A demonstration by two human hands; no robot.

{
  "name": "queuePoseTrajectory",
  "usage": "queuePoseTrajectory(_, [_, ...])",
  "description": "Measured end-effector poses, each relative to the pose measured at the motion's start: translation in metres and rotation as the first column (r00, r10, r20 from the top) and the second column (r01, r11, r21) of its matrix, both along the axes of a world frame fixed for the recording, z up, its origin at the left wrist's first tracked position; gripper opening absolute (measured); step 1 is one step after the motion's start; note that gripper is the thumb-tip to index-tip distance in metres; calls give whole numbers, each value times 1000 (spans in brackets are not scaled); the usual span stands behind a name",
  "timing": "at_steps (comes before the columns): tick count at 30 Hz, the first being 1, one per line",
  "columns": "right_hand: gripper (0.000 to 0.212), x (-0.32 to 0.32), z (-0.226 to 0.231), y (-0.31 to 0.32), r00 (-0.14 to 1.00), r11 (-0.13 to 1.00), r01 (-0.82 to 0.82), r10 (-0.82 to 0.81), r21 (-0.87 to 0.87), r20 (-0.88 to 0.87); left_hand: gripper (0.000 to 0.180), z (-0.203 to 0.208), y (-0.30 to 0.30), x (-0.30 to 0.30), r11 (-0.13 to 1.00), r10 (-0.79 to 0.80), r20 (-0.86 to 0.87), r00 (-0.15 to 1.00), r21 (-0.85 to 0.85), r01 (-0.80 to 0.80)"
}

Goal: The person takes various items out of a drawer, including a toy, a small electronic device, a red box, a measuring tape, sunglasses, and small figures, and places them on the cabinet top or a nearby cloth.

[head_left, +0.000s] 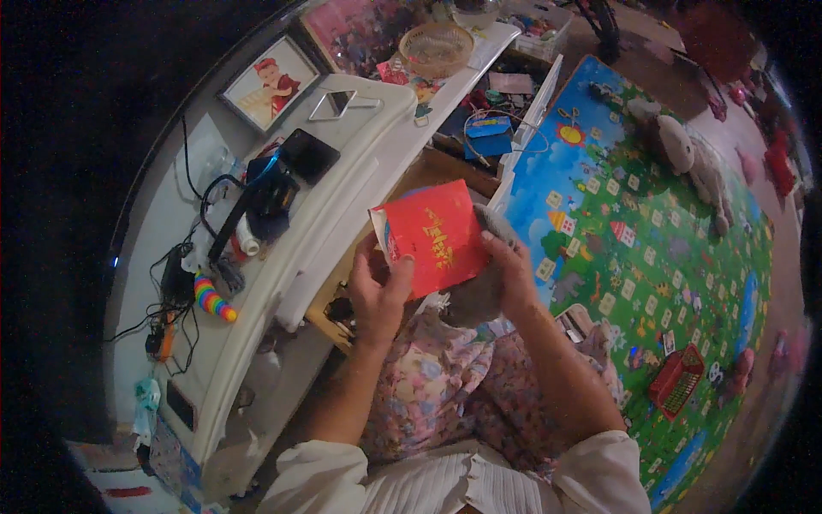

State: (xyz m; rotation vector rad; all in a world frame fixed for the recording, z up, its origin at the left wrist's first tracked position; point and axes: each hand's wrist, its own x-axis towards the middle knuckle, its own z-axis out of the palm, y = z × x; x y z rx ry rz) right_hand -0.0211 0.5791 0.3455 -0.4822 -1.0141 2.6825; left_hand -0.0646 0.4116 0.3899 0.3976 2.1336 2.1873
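Over my lap I hold a red paper packet (432, 236) with gold lettering, tilted toward me. My left hand (381, 287) is closed on its lower left side, the thumb lying on the front. Its left edge gapes a little and shows a pale inside. On the other side, my right hand (509, 265) grips the right edge. A grey, soft-looking thing (473, 300) lies behind and below the packet, against my right hand. Whether that hand also holds it, I cannot tell. The fingers behind the packet are hidden.
An open drawer (531, 120) holds a blue box (488, 137) and a white cable. On the white cabinet (342, 180) stand a picture frame (270, 83), a woven basket (437, 49), a rainbow toy (211, 298) and tangled cords. A red basket (678, 379) sits on the colourful play mat (659, 283).
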Motion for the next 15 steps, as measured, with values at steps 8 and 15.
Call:
queuePoseTrajectory(8, [35, -4, -15, 5, 988, 993, -89, 98, -78, 123, 37, 3, -19, -5, 979, -188, 118, 975, -59, 196])
queuePoseTrajectory(15, [33, -4, -18, -9, 987, 976, -107, 127, -191, 97, 47, 0, -7, 4, 960, -86, -141, 986, -278, 44])
